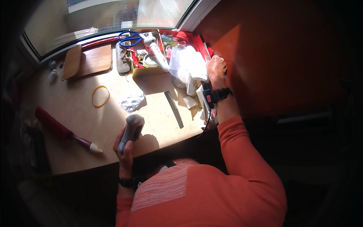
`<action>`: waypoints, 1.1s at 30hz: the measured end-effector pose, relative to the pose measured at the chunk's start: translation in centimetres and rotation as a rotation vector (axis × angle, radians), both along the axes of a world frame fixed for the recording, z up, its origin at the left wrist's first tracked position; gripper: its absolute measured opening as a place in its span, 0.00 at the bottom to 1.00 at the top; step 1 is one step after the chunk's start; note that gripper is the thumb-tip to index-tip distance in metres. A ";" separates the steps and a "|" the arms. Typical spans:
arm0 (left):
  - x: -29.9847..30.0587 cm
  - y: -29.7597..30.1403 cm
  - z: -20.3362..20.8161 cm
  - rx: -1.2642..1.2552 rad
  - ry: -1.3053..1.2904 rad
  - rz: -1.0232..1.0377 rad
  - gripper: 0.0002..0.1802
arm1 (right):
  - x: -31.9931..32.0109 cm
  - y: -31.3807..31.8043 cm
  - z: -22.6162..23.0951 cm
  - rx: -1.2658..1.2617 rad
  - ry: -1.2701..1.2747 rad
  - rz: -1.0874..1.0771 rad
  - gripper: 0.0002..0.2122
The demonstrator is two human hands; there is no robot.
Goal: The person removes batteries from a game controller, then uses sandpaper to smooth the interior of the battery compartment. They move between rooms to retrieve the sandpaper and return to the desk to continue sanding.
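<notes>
In my left hand (126, 153) is a grey, rounded handheld device (132, 130) with a dark panel on its side, its wide end up. My fingers wrap round its body, above the table's near edge. My right hand (216, 69) reaches to the far right, closed, beside a brightly lit white plastic bag (189, 62). What its fingers hold, if anything, is hidden. Red folded material (202, 47) lies just beyond it. A dark comb (174, 109) and an emptied-looking silver blister pack (132, 101) lie on the table between my hands.
A yellow box (147, 72) holds blue-handled scissors (129, 38), a tape roll (150, 59) and a white rabbit-headed stick (155, 51). Left are wooden boards (94, 60), a yellow rubber band (100, 96) and a red brush (56, 123). A window (113, 19) borders the back.
</notes>
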State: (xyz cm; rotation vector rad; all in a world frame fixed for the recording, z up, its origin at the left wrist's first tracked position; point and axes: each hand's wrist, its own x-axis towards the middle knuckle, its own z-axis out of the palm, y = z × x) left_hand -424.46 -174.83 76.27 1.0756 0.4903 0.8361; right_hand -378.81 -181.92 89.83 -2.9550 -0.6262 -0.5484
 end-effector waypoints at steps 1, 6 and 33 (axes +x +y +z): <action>0.0 0.1 0.0 0.008 -0.017 0.007 0.34 | -0.2 -0.3 0.7 0.019 -0.073 -0.015 0.08; -0.2 -0.1 -0.1 -0.033 -0.052 -0.037 0.33 | -3.2 -3.2 6.6 0.472 -0.118 0.271 0.10; -4.5 -4.6 7.3 -0.802 -0.863 -0.698 0.42 | -32.1 -16.3 -0.7 1.068 2.332 0.322 0.15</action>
